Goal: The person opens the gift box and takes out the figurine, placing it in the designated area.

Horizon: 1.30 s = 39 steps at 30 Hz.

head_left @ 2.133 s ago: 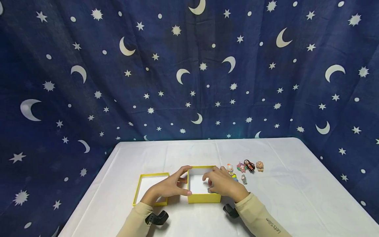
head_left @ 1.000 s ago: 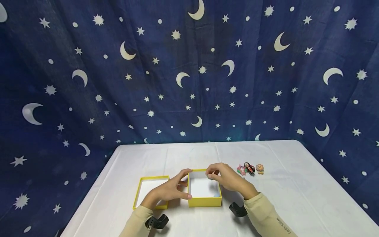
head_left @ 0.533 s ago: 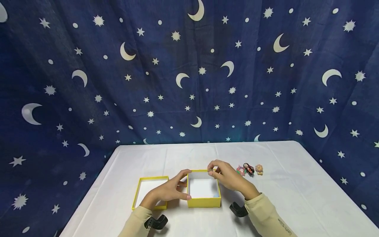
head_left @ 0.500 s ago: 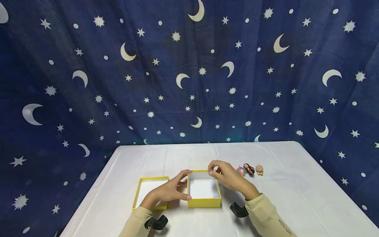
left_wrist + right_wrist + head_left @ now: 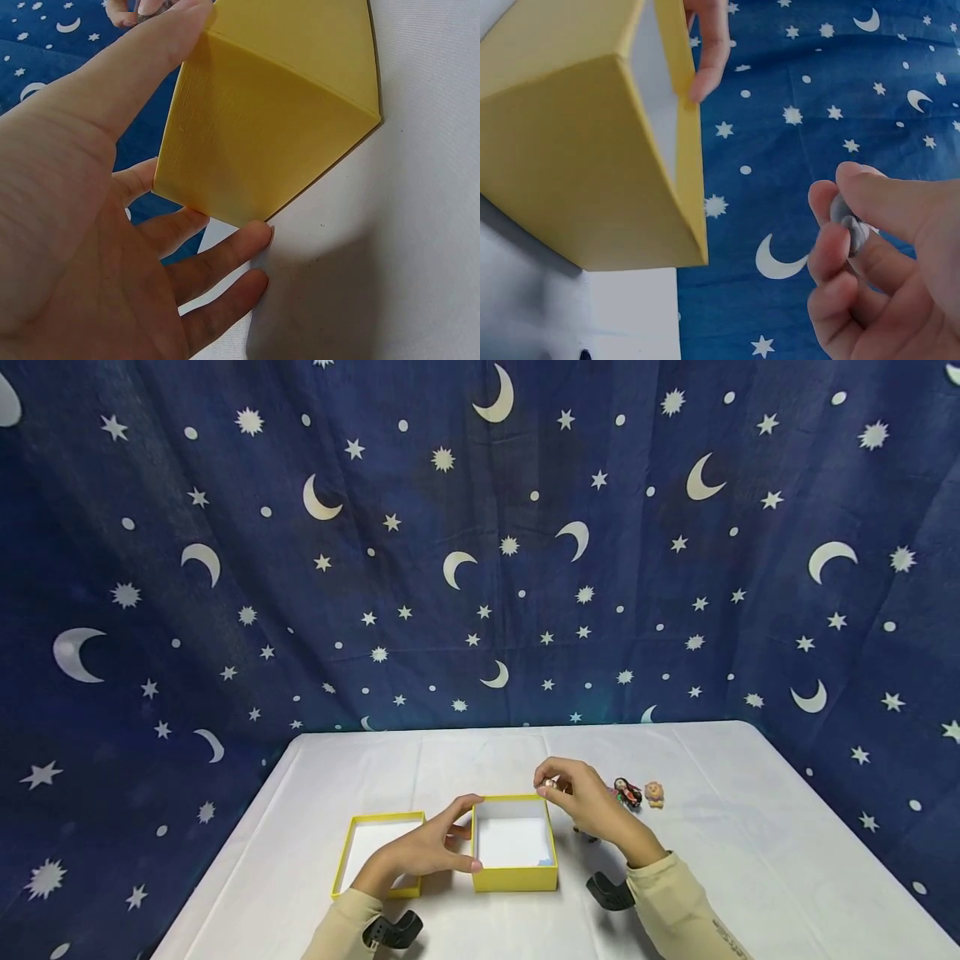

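Observation:
My left hand [image 5: 427, 846] holds the yellow open-topped box [image 5: 515, 879] at its left side, thumb at the near corner and index finger at the far one. In the left wrist view, the other fingertips lie against the box wall. My right hand [image 5: 588, 797] is raised just beyond the box's far right corner. Between its thumb and fingers it pinches a small grey figurine [image 5: 849, 225], mostly covered by the fingers. A small light-blue patch [image 5: 545, 862] shows inside the box at the near right corner of its white floor.
The shallow yellow-rimmed lid [image 5: 378, 817] lies left of the box, partly under the left forearm. Right of the right hand are a dark-haired doll figurine [image 5: 628, 792] and a tan lion figurine [image 5: 655, 794]. A starry blue curtain [image 5: 480, 568] hangs behind the white table [image 5: 750, 860].
My right hand has come up out of the box and moved to its far right corner, pinching the grey figurine. My left hand stays on the box.

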### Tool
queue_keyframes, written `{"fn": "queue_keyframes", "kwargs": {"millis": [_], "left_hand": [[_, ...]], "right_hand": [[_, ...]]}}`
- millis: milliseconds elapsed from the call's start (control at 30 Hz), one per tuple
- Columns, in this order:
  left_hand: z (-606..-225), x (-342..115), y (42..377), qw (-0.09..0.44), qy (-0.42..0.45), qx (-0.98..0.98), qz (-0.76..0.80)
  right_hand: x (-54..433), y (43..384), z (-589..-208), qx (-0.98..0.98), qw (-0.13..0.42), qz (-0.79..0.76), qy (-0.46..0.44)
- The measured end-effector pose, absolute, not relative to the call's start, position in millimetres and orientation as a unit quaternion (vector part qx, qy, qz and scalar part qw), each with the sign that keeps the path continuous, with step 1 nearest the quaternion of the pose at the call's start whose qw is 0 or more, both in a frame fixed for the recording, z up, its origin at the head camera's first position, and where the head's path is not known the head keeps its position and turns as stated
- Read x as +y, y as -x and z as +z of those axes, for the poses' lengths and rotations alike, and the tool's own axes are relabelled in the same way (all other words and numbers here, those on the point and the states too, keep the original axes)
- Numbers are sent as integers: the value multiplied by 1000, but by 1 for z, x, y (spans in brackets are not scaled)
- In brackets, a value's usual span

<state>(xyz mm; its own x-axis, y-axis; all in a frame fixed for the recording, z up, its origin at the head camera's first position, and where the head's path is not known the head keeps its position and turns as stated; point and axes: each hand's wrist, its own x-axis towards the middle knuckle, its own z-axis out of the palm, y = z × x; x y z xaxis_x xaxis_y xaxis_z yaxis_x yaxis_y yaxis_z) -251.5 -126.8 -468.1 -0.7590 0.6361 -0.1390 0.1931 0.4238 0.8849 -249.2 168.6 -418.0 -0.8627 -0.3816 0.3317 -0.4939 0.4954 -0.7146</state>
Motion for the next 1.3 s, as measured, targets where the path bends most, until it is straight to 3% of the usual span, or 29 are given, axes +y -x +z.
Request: {"fn": "queue_keyframes", "kwargs": {"millis": [333, 667, 1100, 1300], "left_hand": [[-470, -127, 250, 232, -254, 813, 470], [-464, -127, 255, 221, -261, 818, 463], [-470, -128, 253, 228, -257, 815, 466], [-469, -128, 252, 229, -259, 815, 466]], "right_hand": [[184, 246, -408, -879, 32, 410, -241], [198, 251, -398, -883, 69, 400, -235], [223, 250, -398, -872, 53, 436, -217], [234, 249, -394, -871, 72, 435, -216]]}}
